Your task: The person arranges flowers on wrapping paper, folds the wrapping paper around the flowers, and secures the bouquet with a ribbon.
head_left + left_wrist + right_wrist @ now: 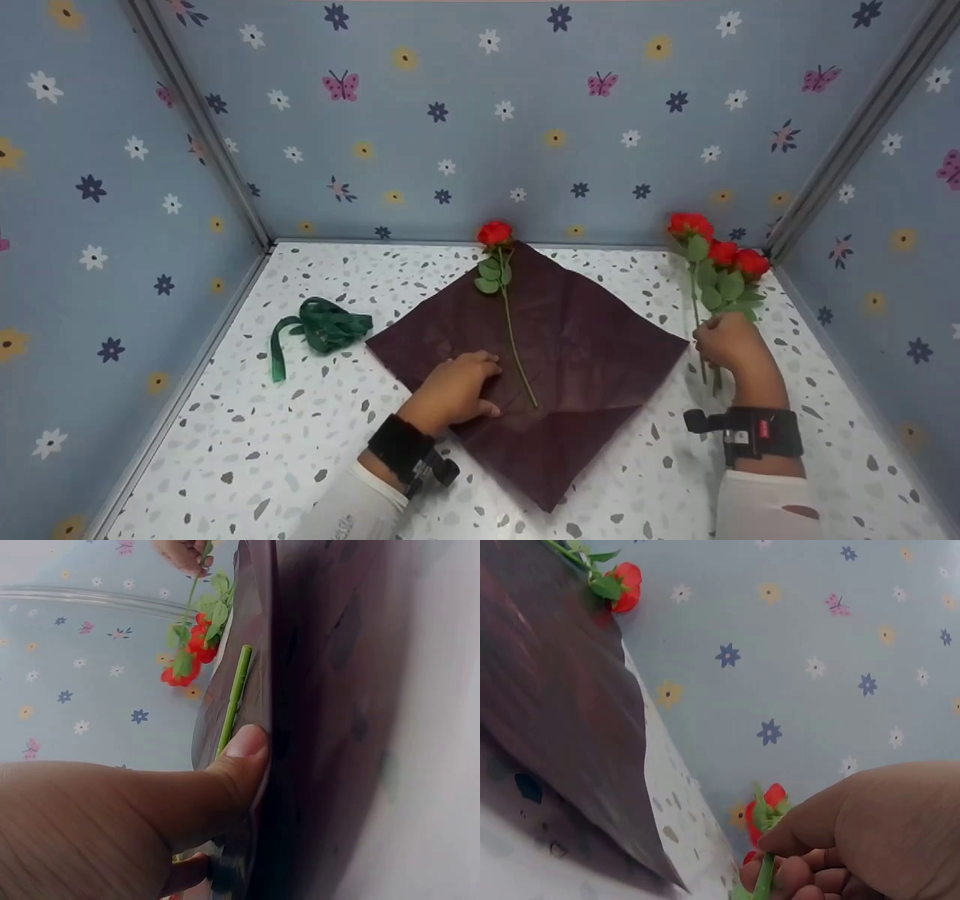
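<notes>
A dark maroon wrapping sheet lies on the table like a diamond, with one red artificial rose along it, bloom at the far corner. My left hand rests on the sheet's left side, left of the stem, fingers relaxed and thumb at the paper's edge. At the right my right hand pinches the green stem of another red rose between thumb and fingers. Just beside it two more red roses lie together, their lower stems partly hidden by that hand.
A bundled green ribbon with a loose tail lies left of the sheet. Panels with flowers and butterflies wall the back and both sides of the speckled white table.
</notes>
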`<action>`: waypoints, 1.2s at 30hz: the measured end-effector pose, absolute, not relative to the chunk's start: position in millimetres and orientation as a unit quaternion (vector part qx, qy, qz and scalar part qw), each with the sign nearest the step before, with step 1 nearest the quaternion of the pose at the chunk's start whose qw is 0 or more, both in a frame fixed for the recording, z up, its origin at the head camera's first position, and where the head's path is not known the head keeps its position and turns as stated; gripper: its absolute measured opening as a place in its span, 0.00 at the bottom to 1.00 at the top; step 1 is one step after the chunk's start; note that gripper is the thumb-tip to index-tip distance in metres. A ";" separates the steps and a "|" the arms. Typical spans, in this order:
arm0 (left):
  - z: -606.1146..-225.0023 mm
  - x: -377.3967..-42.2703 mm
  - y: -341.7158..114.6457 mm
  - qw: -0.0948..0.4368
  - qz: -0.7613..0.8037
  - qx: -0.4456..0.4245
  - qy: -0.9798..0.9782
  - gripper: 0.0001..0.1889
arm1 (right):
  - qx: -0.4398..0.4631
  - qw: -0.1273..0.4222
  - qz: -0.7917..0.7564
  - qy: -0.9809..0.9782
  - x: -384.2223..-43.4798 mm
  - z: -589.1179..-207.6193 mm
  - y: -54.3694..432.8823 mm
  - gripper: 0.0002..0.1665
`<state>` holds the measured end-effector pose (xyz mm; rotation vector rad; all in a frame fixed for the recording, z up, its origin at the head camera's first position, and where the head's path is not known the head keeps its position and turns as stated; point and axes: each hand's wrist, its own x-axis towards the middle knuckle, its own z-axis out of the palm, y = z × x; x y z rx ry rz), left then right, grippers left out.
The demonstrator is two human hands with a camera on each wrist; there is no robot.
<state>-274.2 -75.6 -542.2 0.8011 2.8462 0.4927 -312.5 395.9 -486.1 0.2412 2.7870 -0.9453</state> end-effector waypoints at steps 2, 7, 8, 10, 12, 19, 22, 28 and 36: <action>-543.0 -274.6 -75.7 0.070 0.164 0.267 0.947 0.37 | 0.082 0.092 -0.346 0.930 -312.1 -482.0 388.8 0.17; -542.9 -274.9 -75.8 0.072 0.166 0.265 0.947 0.37 | 0.067 0.080 -0.400 0.911 -313.4 -472.9 361.1 0.21; -543.0 -275.0 -75.7 0.072 0.166 0.264 0.948 0.38 | 0.060 0.076 -0.407 0.908 -313.8 -471.6 353.7 0.21; -543.2 -274.9 -75.3 0.072 0.165 0.263 0.948 0.38 | 0.045 0.068 -0.416 0.906 -314.5 -470.3 336.4 0.21; -543.5 -274.6 -75.0 0.070 0.162 0.263 0.948 0.38 | 0.030 0.066 -0.427 0.902 -314.7 -471.0 317.6 0.19; -542.7 -273.7 -74.7 0.072 0.161 0.263 0.949 0.38 | -0.015 0.075 -0.453 0.888 -319.8 -488.8 252.2 0.11; -541.9 -274.0 -74.4 0.071 0.162 0.263 0.948 0.38 | -0.027 0.073 -0.450 0.890 -323.5 -500.0 228.0 0.09; -541.9 -273.4 -73.9 0.078 0.169 0.260 0.948 0.38 | -0.018 0.078 -0.433 0.898 -327.4 -522.2 191.2 0.08; -542.2 -274.1 -75.6 0.072 0.163 0.264 0.948 0.37 | -0.016 0.098 -0.406 0.909 -328.5 -538.7 170.2 0.10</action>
